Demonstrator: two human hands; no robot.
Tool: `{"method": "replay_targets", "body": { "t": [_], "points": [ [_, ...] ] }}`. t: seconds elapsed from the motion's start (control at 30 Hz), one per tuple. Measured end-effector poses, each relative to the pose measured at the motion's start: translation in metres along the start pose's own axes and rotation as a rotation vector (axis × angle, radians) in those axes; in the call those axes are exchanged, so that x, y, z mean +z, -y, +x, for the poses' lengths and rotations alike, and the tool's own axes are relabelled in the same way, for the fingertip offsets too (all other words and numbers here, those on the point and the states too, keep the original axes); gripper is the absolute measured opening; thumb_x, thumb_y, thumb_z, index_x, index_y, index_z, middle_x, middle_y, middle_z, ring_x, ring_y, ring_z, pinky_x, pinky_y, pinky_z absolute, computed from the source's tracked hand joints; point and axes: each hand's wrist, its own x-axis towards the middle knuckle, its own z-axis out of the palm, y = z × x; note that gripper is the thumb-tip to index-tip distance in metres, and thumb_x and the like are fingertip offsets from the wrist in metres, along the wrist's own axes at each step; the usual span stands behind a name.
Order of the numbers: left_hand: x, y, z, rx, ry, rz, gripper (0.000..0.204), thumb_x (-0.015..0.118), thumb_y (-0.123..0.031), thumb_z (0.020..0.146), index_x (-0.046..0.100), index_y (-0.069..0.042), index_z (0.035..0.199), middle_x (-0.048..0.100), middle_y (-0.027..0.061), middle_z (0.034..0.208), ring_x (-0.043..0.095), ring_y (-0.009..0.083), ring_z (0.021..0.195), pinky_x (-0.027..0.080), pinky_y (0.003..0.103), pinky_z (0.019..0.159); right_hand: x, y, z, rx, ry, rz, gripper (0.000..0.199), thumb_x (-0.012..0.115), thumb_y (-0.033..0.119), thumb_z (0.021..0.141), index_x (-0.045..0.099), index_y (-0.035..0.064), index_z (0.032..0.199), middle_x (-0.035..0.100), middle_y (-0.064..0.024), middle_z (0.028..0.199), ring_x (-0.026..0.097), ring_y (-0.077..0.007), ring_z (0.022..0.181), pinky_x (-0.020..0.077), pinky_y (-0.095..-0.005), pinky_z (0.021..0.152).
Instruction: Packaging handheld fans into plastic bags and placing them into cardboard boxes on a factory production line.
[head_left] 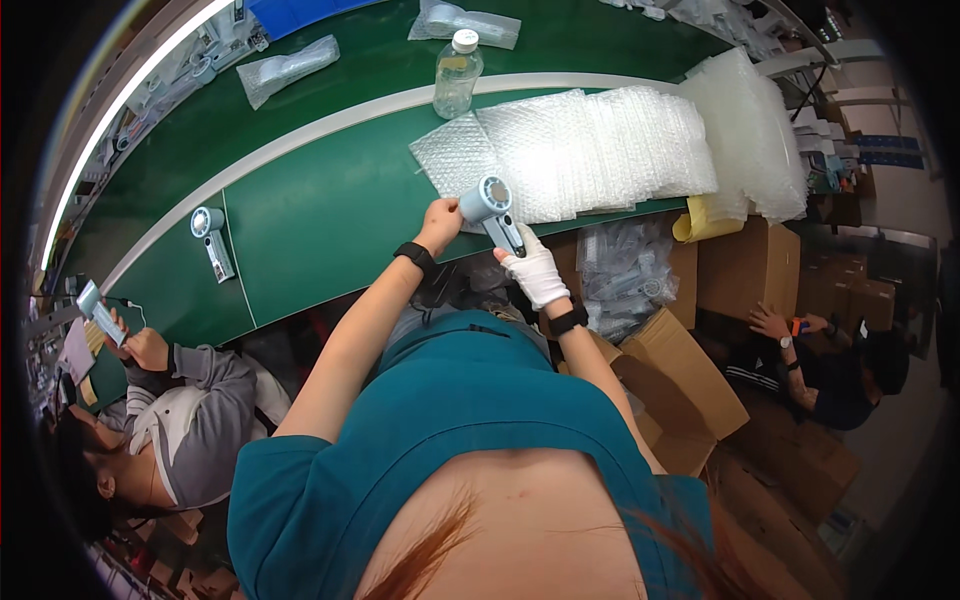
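In front of me, over the near edge of the green bench (330, 220), I hold a light blue handheld fan (485, 198), its round head up and its handle slanting down to the right. My right hand (535, 272), in a white glove that leaves some fingertips bare, is closed around the lower handle. My left hand (438, 225) is bare, its fingers closed at the left side of the fan's head. Just beyond lies a spread row of bubble wrap bags (600, 145), the nearest bag (455, 155) reaching out leftward.
A second fan (212, 245) lies to the left. A clear bottle (457, 80) stands by the rail; wrapped items (290, 70) lie beyond it. At right are a bubble wrap stack (750, 140) and cardboard boxes (690, 380). Co-workers sit left (205, 420) and right (845, 390).
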Motion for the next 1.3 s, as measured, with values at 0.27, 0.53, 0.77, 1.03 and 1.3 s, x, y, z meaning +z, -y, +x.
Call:
{"method": "replay_targets", "body": {
  "t": [0.27,0.53,0.77,1.03,1.3],
  "points": [
    [-0.026,-0.041,-0.037,0.096,-0.398,0.286,0.011,0.057,-0.009,0.082,0.061,0.001,0.079,0.061,0.0149,0.068,0.059,0.0290,0.065,0.046,0.038,0.061,0.024,-0.003,0.015,-0.129,-0.001,-0.573,0.045,0.062,0.025,0.077,0.050,0.0138,0.118,0.063,-0.0161,0.093,0.061,-0.0355,0.083,0.0489,-0.0436,0.071],
    [-0.045,-0.081,-0.069,0.748,-0.440,0.628,0.007,0.058,0.000,0.074,0.052,-0.003,0.077,0.051,0.0115,0.079,0.051,0.0307,0.078,0.043,0.040,0.066,0.015,0.060,0.037,0.103,0.364,0.163,0.030,0.060,0.025,0.082,0.051,0.0039,0.101,0.059,-0.0169,0.073,0.059,-0.0272,0.059,0.0440,-0.0335,0.046],
    [-0.090,-0.097,-0.085,0.680,-0.637,0.678,0.007,0.059,-0.001,0.075,0.052,-0.003,0.077,0.050,0.0093,0.077,0.050,0.0276,0.075,0.044,0.036,0.066,0.043,0.104,0.041,0.515,0.733,0.986,0.027,0.055,0.026,0.089,0.047,0.0026,0.101,0.054,-0.0122,0.071,0.047,-0.0128,0.046,0.0270,-0.0186,0.032],
    [-0.122,-0.062,-0.118,0.599,-0.721,0.425,0.004,0.056,0.002,0.080,0.052,0.000,0.080,0.055,0.0132,0.074,0.055,0.0315,0.068,0.044,0.037,0.060,0.081,0.140,0.035,0.331,0.705,0.510,0.043,0.057,0.025,0.087,0.045,-0.0021,0.117,0.053,-0.0050,0.068,0.045,-0.0068,0.046,0.0293,-0.0173,0.035],
    [-0.152,-0.081,-0.099,0.472,-0.667,0.179,0.005,0.055,-0.002,0.081,0.050,0.000,0.080,0.056,0.0157,0.076,0.056,0.0354,0.070,0.045,0.040,0.062,0.142,0.152,0.059,-0.525,0.246,-0.667,0.026,0.054,0.022,0.084,0.050,0.0077,0.105,0.061,-0.0167,0.077,0.062,-0.0345,0.068,0.0493,-0.0446,0.054]
  ]
}}
